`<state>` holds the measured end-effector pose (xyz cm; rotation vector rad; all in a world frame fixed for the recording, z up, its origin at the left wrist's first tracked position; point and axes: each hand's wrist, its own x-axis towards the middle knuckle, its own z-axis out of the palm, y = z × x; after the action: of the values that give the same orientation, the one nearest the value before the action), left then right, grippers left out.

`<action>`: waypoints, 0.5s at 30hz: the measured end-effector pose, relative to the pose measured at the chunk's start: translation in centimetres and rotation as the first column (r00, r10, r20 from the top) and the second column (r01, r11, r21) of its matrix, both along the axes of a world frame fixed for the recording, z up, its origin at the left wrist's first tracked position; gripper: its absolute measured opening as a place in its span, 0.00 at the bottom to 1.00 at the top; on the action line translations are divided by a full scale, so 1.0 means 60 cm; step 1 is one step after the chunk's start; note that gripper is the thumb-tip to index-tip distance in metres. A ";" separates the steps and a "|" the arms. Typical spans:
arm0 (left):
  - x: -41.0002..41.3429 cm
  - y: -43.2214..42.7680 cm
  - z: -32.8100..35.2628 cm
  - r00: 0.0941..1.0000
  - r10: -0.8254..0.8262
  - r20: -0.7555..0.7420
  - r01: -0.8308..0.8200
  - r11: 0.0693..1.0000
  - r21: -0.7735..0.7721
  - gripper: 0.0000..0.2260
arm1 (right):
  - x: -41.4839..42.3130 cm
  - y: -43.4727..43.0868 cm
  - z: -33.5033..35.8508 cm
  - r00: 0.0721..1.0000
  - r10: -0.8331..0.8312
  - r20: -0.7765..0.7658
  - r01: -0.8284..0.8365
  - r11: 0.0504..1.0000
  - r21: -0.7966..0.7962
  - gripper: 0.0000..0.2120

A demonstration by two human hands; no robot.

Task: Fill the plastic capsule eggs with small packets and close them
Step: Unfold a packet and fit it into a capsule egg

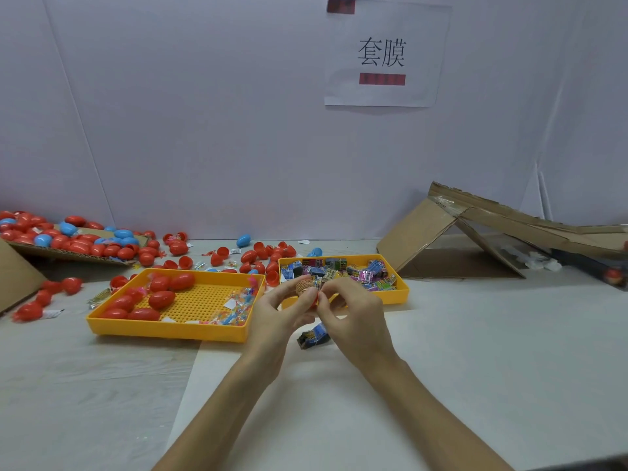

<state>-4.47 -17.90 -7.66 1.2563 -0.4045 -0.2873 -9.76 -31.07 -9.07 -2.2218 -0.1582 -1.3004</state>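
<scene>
One red capsule egg half (312, 298), before the yellow packet tray (394, 298): left hand (275, 312) curls its fingers round it; right hand (355, 316) pinches a small packet (303, 286) in. Likely light, slick, rigid; grip near rim.

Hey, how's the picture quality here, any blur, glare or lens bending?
Head view: soft, even light, with faint shadows under the perforated yellow plastic tray; the wide-angle lens bows the white wall seams; left hand, right hand and the red plastic egg half they hold look slightly soft; no strong glare.
</scene>
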 end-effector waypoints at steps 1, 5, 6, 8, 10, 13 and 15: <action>0.001 0.000 0.000 1.000 0.003 0.007 -0.003 1.000 0.008 0.23 | 0.000 0.001 0.001 1.000 0.003 -0.021 -0.003 1.000 0.003 0.03; 0.003 0.001 0.002 0.999 -0.042 0.009 0.042 0.999 0.002 0.24 | -0.002 0.003 0.003 0.997 0.004 -0.072 -0.003 1.000 0.010 0.04; 0.003 0.002 0.002 0.998 -0.066 0.001 0.066 0.998 -0.007 0.23 | -0.002 0.003 0.003 0.997 0.002 -0.076 0.000 1.000 0.017 0.04; 0.004 0.002 0.001 0.995 -0.096 0.000 0.096 0.995 -0.006 0.22 | 0.000 0.002 0.003 0.996 -0.005 -0.086 0.008 0.999 0.032 0.03; 0.005 0.001 -0.002 0.996 -0.088 0.031 0.087 0.996 0.023 0.18 | 0.002 -0.001 0.001 0.994 -0.015 -0.108 0.018 0.999 0.034 0.03; 0.005 -0.001 -0.007 0.995 -0.071 0.064 0.069 0.997 0.036 0.13 | 0.002 -0.002 -0.002 0.992 -0.014 -0.123 0.017 1.000 0.023 0.04; 0.006 -0.002 -0.008 0.994 -0.073 0.076 0.070 0.997 0.045 0.12 | 0.000 -0.001 0.000 0.993 -0.016 -0.119 0.018 1.000 0.016 0.04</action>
<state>-4.14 -18.02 -8.14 1.2991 -0.5131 -0.3102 -9.77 -31.11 -9.04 -2.2838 -0.0829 -1.1698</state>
